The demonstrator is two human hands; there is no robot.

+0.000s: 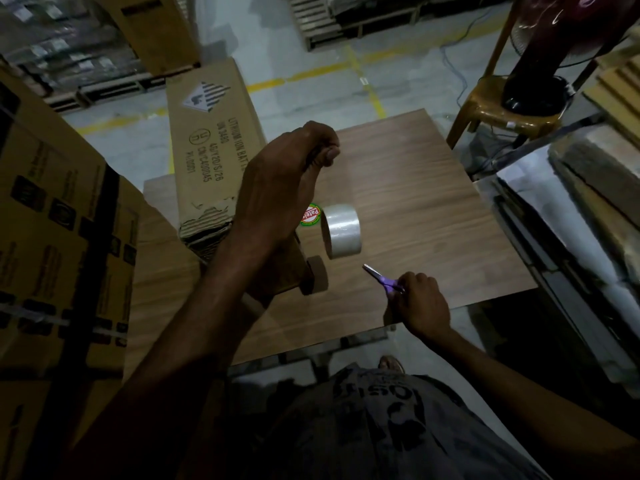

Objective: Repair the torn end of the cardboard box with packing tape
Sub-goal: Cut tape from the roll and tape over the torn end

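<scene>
A long cardboard box (pixel 207 140) lies on the wooden table (pixel 415 209), its torn, ragged end (pixel 207 223) towards me. My left hand (pixel 277 188) is raised over that end, with fingertips and thumb pinched together at the top. Just below and to its right hangs a roll of clear packing tape (pixel 341 232) with a red and green label on its core. The strip between fingers and roll is barely visible. My right hand (pixel 420 303) rests near the table's front edge and grips purple-handled scissors (pixel 382 278), blades pointing at the roll.
Stacked printed cartons (pixel 59 237) stand close on the left against the table. A yellow plastic chair (pixel 502 109) carrying a dark fan is at the back right. Wrapped stacks (pixel 571 220) line the right side. Pallets and yellow floor lines lie beyond.
</scene>
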